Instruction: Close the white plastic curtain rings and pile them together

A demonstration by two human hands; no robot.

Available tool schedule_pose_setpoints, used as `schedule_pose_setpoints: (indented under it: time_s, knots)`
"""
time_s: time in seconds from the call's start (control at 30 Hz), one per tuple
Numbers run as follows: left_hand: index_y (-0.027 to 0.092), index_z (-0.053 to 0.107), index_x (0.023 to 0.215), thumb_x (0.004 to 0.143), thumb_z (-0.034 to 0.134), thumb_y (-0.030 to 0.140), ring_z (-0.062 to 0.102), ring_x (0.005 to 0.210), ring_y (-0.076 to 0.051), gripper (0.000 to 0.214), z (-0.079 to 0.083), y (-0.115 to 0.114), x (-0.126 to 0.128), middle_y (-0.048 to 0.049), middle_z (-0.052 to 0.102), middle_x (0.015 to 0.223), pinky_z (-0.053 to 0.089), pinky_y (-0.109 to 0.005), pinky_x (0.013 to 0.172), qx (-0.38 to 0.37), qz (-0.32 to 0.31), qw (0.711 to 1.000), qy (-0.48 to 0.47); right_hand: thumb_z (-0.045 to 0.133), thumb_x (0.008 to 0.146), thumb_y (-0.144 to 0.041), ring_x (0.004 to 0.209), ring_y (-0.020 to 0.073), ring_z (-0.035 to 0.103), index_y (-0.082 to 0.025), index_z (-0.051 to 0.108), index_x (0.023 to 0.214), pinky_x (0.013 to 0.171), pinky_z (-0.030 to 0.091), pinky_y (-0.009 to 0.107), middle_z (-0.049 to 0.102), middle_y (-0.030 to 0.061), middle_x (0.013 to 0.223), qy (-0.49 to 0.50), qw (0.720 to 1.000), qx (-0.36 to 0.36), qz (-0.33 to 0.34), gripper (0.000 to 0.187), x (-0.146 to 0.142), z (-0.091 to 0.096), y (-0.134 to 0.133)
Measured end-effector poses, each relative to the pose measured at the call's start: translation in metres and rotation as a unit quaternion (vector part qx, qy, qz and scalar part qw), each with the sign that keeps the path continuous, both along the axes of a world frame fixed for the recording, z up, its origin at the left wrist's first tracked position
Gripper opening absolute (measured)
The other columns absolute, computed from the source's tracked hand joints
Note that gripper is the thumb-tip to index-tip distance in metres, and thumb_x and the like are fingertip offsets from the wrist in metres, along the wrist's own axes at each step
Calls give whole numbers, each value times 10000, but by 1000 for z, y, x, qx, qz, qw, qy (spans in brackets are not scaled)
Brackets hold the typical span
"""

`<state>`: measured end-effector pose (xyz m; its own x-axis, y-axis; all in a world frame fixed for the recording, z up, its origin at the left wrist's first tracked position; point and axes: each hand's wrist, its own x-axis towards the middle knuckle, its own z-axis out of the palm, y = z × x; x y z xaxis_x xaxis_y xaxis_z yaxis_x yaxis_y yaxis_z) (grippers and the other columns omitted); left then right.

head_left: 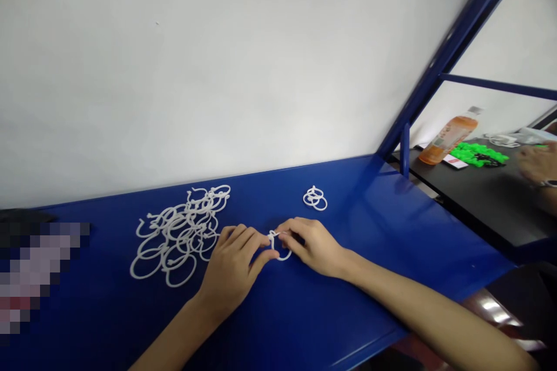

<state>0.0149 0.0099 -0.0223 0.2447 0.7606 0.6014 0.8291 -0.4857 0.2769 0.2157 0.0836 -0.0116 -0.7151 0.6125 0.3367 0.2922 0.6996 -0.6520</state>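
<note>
My left hand (232, 269) and my right hand (311, 243) meet over the blue table (383, 232), both pinching one white plastic ring (281, 245) between thumb and fingers. A loose pile of several white rings (178, 235) lies just left of my left hand. A small cluster of joined white rings (315, 198) rests beyond my right hand, nearer the wall.
A white wall rises behind the table. A blue metal frame (448, 49) slants up at the right. Past it, a black table (478, 185) holds an orange drink bottle (450, 134) and green pieces (478, 153). Another person's hand (537, 163) is at the far right.
</note>
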Motion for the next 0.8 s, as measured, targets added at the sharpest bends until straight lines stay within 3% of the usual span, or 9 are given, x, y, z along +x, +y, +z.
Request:
schedule_pose_setpoints:
  time_s: [0.17,0.5,0.67,0.8]
  knots:
    - [212,584,785,997,516,345,573,724,-150,259,-2,2,-2,31,668,748,388,-329,759,-13,3,1000,-24,481,1027,-214,875,158,654,-182,658,1055,818,516,280,731,55,994,8,995,40,92,183,1,1,-1]
    - [216,615,756,1017,463,247,558,711,-155,304,3,-2,-7,48,657,662,359,-353,817,47,-37,997,39,462,1041,-215,767,155,581,-143,662,1033,783,507,288,710,58,896,5,983,77,165,213,1,4,-9]
    - [223,660,882,966,563,393,604,811,-189,214,1,6,-20,7,724,819,386,-365,855,34,7,996,78,463,1045,-253,877,174,624,-165,676,1112,828,526,310,707,75,988,14,988,112,102,239,0,-2,6]
    - [214,682,1033,970,505,378,615,989,-264,250,3,14,-47,-59,733,1012,411,-426,918,-21,126,984,127,485,1031,-258,898,181,638,-198,701,1136,819,545,328,650,92,1053,30,989,133,-65,248,16,-6,43]
